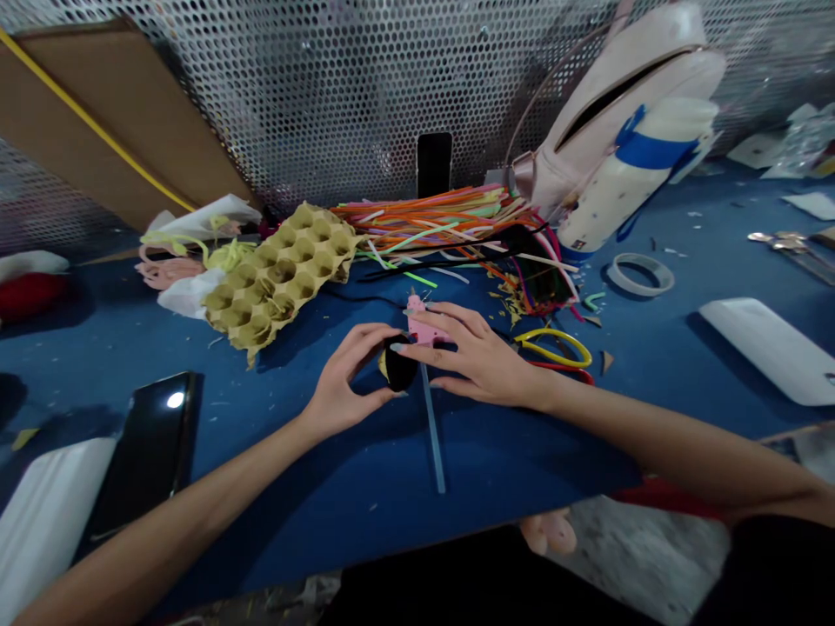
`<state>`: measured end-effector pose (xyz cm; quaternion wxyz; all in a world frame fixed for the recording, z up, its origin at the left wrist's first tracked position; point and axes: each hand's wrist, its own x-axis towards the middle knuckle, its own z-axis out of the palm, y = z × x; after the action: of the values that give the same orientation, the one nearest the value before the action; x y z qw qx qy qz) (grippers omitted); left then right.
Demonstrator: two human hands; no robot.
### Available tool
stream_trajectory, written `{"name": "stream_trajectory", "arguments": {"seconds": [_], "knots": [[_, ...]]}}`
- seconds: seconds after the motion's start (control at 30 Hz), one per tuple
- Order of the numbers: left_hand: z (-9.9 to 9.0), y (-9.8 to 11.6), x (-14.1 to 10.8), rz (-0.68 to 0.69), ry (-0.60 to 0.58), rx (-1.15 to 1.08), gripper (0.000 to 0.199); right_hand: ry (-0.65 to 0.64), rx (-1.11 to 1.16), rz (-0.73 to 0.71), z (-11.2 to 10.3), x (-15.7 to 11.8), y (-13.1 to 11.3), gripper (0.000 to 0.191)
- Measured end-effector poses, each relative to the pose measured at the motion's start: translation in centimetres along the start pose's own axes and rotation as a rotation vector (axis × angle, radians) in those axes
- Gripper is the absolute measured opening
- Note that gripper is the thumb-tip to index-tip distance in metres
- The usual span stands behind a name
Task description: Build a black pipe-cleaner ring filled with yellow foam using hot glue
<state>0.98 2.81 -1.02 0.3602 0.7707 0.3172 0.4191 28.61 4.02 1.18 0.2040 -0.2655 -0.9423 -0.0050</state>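
Between the thumb and fingers of my left hand [349,382] sits a small rounded piece, black on one side [400,365] with a pale yellow edge. My right hand [479,356] reaches in from the right with fingers stretched and apart; one fingertip touches the top of the black piece. Under those fingers lies a pink glue gun [424,326], partly hidden, its nozzle pointing away from me. A long translucent glue stick [433,435] extends from its rear toward me. Whether the right hand grips the glue gun does not show.
An egg carton [280,274] lies left of centre, beside a heap of coloured pipe cleaners [430,217]. Yellow-handled scissors [554,346] and a tape roll [640,274] are right. A phone [153,443] lies left; another phone [434,163] stands behind. A bottle [632,183] leans on a bag [606,87].
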Motion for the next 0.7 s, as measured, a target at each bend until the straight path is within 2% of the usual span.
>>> {"name": "stream_trajectory", "arguments": {"seconds": [0.17,0.57,0.7], "knots": [[-0.02,-0.02,-0.03,-0.020,-0.032,0.002,0.069,-0.012,0.000,0.001,-0.14,0.04,0.17,0.060],[0.19,-0.07,0.18,-0.005,-0.025,0.025,0.069,-0.017,-0.086,0.004,-0.02,0.06,-0.20,0.062],[0.22,0.04,0.19,-0.028,-0.025,0.014,0.069,0.020,-0.113,-0.015,-0.17,0.13,-0.33,0.058]]}}
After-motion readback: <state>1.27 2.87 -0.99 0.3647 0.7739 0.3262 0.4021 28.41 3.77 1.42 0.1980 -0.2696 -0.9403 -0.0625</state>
